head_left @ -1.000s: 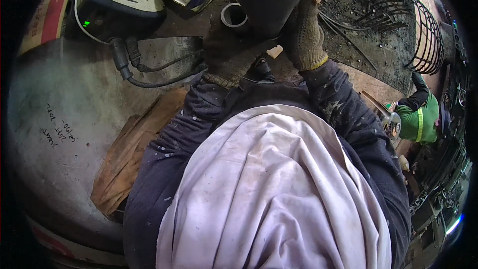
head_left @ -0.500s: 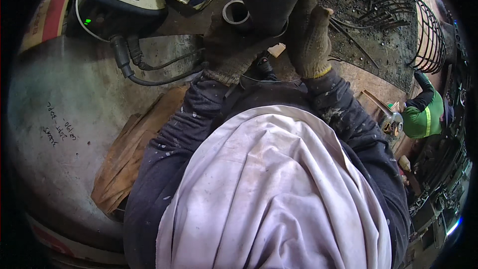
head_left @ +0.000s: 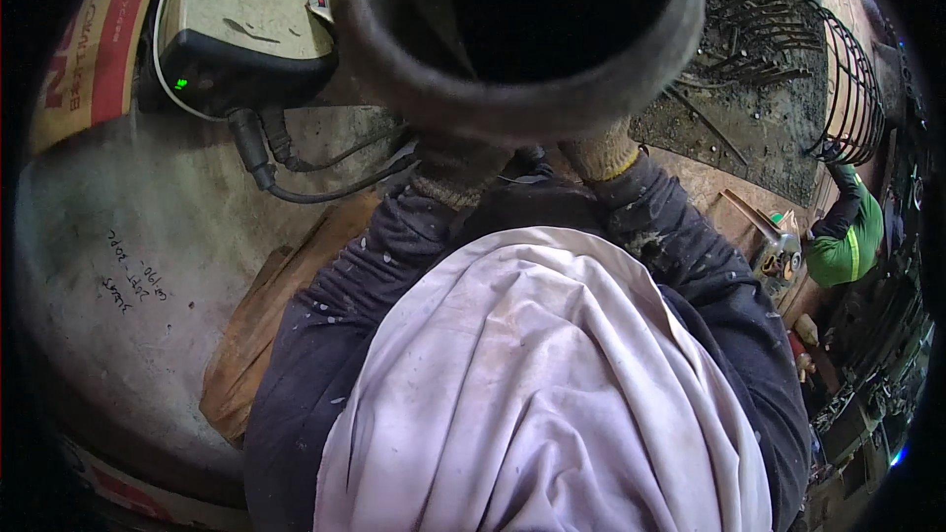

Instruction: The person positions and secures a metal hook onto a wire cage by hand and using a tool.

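A wide, dark, thick-walled tube (head_left: 522, 110) fills the upper middle of the view, its round open end facing up close to me and its inside black. Below its near rim, my left hand (head_left: 459, 166), in a dirty knitted glove, lies in shadow against the tube's left side. On the other side, my right hand (head_left: 604, 150), in a similar glove with a yellow cuff edge, holds the tube from the right. The fingers of both hands are hidden behind the rim; the hands appear closed round the tube.
A boxy machine (head_left: 246, 15) with a green light and thick cables (head_left: 325, 192) stands at the left by a cardboard box (head_left: 94, 49). Brown cloth (head_left: 271, 320) lies beside me. Curved black bars (head_left: 759, 0) and a wire cage (head_left: 849, 89) are at right, near a person in green (head_left: 849, 241).
The tube has tipped toward me, so its open end now shows and covers most of both hands. The smaller ring and the tray of rods behind it are now mostly hidden.
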Tool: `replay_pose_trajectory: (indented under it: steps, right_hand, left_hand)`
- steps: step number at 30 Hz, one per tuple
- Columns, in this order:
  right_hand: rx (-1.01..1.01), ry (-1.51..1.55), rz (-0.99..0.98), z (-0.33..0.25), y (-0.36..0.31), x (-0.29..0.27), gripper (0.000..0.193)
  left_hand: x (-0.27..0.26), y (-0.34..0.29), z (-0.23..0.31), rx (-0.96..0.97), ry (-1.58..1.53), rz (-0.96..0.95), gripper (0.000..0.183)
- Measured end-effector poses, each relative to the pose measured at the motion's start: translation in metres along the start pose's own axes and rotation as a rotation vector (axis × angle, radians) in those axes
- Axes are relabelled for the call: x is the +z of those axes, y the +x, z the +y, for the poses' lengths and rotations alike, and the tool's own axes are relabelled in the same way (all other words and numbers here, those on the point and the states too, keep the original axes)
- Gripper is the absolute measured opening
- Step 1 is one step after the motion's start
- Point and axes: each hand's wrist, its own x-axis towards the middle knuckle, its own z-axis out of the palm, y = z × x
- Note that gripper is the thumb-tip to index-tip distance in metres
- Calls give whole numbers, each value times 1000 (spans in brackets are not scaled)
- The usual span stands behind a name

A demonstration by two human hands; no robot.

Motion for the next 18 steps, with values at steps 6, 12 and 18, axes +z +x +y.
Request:
replay_pose_trajectory:
  steps: [6, 12, 18]
  right_hand:
    - [81, -375, -159, -39, 2, 3, 92]
    - [194, -11, -83, -35, 0, -3, 55]
    - [295, -474, 175, -54, -2, -13, 53]
  left_hand:
    - [-1, -2, -6, -1, -26, 28, 70]
    - [9, -3, -20, 22, -6, 45, 78]
    - [2, -4, -8, 39, 67, 138, 84]
